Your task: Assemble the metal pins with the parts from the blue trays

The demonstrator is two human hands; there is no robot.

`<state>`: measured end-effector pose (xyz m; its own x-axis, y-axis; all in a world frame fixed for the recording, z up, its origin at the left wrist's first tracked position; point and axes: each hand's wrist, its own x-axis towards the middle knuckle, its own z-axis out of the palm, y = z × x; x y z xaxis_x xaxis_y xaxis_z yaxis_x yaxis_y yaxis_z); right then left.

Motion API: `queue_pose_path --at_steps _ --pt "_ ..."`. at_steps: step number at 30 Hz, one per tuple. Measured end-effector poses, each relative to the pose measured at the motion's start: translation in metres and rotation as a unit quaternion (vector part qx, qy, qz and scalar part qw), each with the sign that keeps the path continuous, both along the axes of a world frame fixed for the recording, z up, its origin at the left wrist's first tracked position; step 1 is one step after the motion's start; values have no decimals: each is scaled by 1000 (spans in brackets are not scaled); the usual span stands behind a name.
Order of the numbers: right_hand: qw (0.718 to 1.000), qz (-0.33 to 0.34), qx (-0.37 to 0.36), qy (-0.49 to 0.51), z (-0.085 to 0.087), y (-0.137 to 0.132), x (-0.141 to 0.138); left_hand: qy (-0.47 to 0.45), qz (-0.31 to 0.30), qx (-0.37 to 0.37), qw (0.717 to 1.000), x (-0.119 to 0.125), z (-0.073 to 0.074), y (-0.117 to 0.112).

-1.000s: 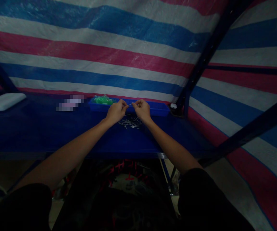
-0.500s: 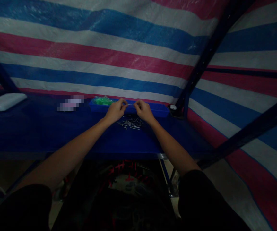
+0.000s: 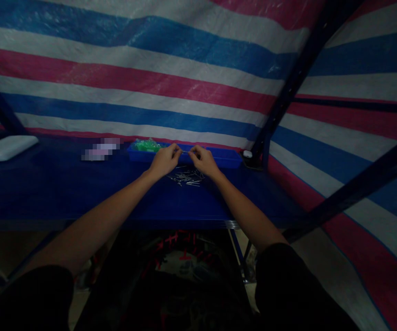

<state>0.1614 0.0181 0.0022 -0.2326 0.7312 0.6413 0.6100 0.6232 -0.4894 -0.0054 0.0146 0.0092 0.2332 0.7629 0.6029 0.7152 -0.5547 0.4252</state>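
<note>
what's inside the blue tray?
The blue tray holds green pieces at its left end. The left hand and right hand, pinching a thin pin, cover the middle; right end too dark to tell.

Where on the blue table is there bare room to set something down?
Bare: the front stretch of table between the white slab and the left hand, and the strip right of the right hand toward the frame post. Crowded: the loose pins under both hands, which pinch one thin pin, and the blue tray behind.
</note>
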Motion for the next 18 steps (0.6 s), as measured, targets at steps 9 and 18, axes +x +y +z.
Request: queue_pose_path --at_steps 9,18 --pt "997 -47 25 61 3 5 8 61 -17 -21 998 0 -2 3" --pt "955 -266 48 118 9 18 56 207 -3 -70 976 -6 -11 8"
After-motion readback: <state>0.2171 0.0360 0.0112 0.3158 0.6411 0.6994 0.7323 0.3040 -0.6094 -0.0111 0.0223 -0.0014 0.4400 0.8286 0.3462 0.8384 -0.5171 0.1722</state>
